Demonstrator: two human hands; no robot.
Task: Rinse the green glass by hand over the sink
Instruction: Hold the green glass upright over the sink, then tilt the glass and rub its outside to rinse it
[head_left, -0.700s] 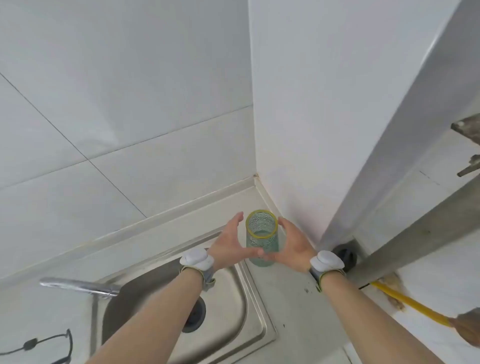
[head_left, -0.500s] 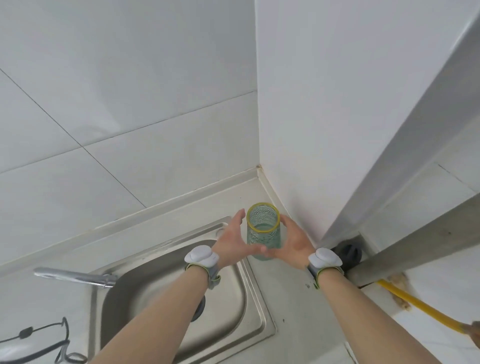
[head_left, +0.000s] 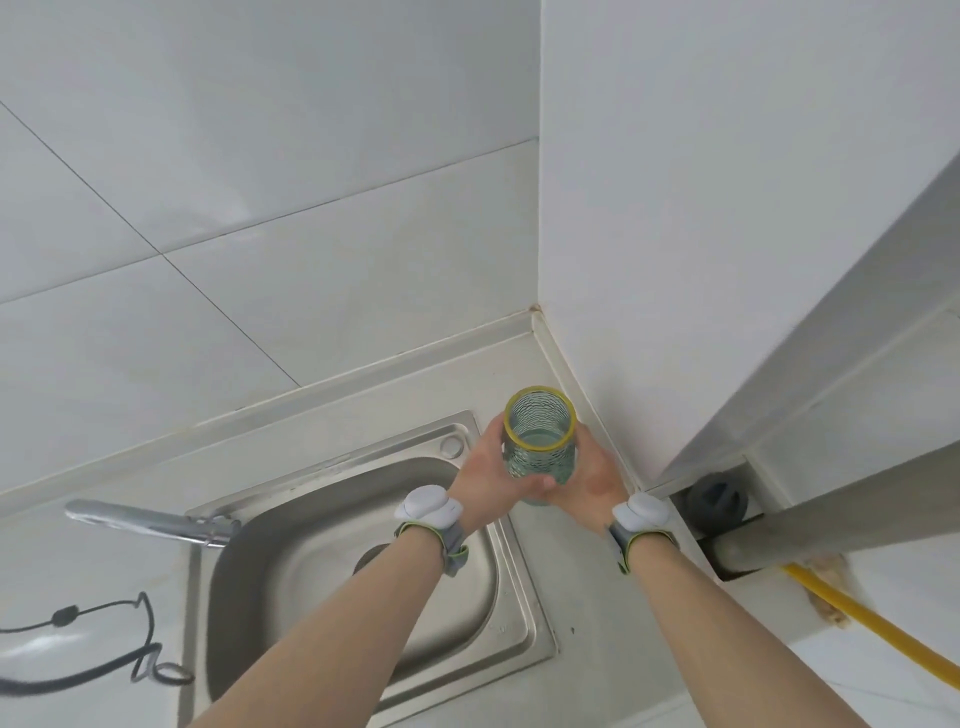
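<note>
Over the right rim of the sink, seen from the head camera, both hands hold the green glass upright between them. Its mouth faces up toward the camera and carries a yellow band around the lip; the ribbed body is a pale green, and the base shows through it. The left hand cups the glass from the left, fingers curled around its lower wall, so this grip is pressed onto the glass. The right hand cups it from the right and below, its grip likewise wrapped onto the glass, and the fingertips of the two hands meet under the front of it. Each wrist wears a white device on a grey and green strap: the left wrist device and the right wrist device.

The glass sits above the pale surface near the corner where two white tiled walls meet, just beside the sink's right edge rather than over the basin. The sink is stainless steel, with a dark drain partly hidden by the left forearm. A chrome tap reaches in from the left, its spout over the basin's left edge; whether water runs from it cannot be told. A black cable lies on the surface at lower left, and a yellow hose runs along the lower right.
</note>
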